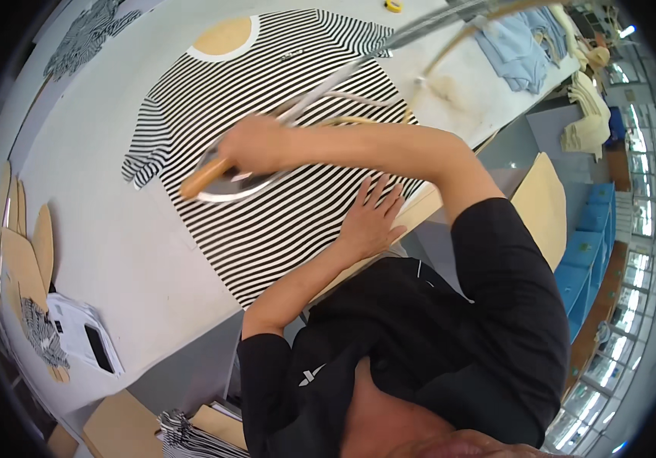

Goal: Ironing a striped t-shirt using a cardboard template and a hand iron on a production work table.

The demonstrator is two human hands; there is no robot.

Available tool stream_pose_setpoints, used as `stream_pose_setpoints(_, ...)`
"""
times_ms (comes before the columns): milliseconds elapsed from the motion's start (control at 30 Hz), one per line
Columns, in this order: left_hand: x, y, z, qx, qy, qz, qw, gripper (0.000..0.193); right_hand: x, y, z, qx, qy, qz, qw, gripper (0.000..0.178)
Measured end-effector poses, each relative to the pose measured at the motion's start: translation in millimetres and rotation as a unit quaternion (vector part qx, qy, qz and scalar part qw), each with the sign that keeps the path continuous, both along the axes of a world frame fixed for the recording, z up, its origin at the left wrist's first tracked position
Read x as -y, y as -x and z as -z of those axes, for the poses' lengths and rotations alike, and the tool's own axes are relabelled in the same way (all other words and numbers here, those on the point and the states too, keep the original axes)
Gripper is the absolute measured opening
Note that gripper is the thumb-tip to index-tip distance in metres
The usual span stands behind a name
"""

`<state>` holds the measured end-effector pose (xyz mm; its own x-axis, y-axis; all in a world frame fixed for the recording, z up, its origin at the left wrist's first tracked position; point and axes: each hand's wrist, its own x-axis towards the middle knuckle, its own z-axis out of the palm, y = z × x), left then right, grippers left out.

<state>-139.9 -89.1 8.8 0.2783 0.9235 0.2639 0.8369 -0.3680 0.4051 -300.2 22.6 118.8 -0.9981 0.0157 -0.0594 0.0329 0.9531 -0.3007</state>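
A black-and-white striped short-sleeved shirt (255,229) lies spread on the white table, its neck opening pointing away from me. A tan board (222,38) shows through that neck opening. My right hand (259,145) is closed around the wooden handle of an iron (207,179), whose silver base rests over the middle left of the shirt. My right forearm crosses above the fabric. Closer to me, my left hand (371,221) lies flat on the shirt near the table's edge, fingers spread and holding nothing.
Hoses (420,76) run from the iron to the upper right. Light blue garments (515,49) lie at the far right, with yellow tape (394,6) at the back. Tan boards (26,252) and a white paper stack (84,332) sit at left. Blue bins (580,259) stand on the right.
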Motion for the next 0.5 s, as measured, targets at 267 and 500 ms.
stream_pose_setpoints(267,9.5,-2.6,-2.7,0.053,-0.007,0.036,0.998,0.064,-222.6,-195.3,-2.8,0.079,-0.041,0.454,0.886,0.045)
stream_pose_setpoints(500,9.4,-1.7,-15.3,-0.023,-0.002,0.068,0.997,0.071,-209.6,-219.8,16.2,0.033,-0.083,0.411,0.907,0.048)
